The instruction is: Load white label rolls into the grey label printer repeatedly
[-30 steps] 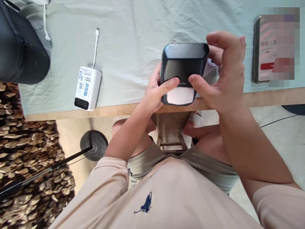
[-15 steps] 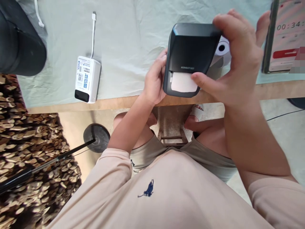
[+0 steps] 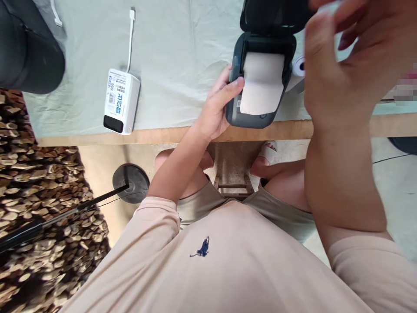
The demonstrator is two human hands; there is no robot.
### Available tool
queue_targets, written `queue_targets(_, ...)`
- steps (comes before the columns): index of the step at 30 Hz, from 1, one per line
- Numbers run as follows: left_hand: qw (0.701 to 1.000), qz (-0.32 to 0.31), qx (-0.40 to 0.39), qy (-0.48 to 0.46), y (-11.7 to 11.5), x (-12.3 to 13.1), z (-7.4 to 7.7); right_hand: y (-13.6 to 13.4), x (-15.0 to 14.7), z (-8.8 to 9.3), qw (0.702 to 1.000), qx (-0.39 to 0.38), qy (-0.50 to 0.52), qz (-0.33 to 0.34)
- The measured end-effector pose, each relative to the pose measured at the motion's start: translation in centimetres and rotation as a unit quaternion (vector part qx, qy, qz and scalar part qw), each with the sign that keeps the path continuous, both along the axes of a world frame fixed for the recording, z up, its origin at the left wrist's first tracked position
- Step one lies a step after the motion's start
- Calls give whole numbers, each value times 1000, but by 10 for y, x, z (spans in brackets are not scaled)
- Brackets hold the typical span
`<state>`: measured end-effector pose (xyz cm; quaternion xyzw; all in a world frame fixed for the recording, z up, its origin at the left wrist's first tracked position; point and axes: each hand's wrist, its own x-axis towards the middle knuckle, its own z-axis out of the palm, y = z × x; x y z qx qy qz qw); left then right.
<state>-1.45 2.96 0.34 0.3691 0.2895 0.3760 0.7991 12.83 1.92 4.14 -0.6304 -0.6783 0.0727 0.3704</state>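
Note:
A dark label printer is held over the table's front edge in my left hand, whose thumb lies along its near-left rim. Its black lid is swung up, and white label paper fills the bay, its end hanging over the front. My right hand is raised at the right, close to the lid's corner, somewhat blurred. Its thumb and fingers are apart, and I see nothing in them. Just right of the printer is a white paper roll, partly covered by my right hand.
A white power bank with a short cable lies on the cloth-covered table. At the far left stands a black case, with a white plug behind it. A stand base is on the floor beside stacked wood.
The printer's lid has swung up, exposing the label paper. My right hand has moved off the printer, up and right, and now hides the phone. My left thumb has come onto the printer's rim.

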Motion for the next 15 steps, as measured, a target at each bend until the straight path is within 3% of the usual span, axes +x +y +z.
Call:
queue_targets(2, 1000, -5, 7, 3, -1, 1, 1, -4, 3, 4, 993, -51, -109, 14)
queue_targets(5, 999, -12, 23, 19, -3, 2, 2, -9, 7, 6, 975, -132, -175, 46)
queue_targets(10, 999, -4, 43, 30, -5, 3, 1, -10, 7, 9, 932, -243, -268, 0)
queue_targets(12, 999, -6, 41, 20, -4, 3, 0, -12, 6, 15, 941, -235, -245, 11)
queue_targets(15, 1000, 6, 30, -6, -3, 4, 1, -19, 6, 26, 970, -195, -129, 61)
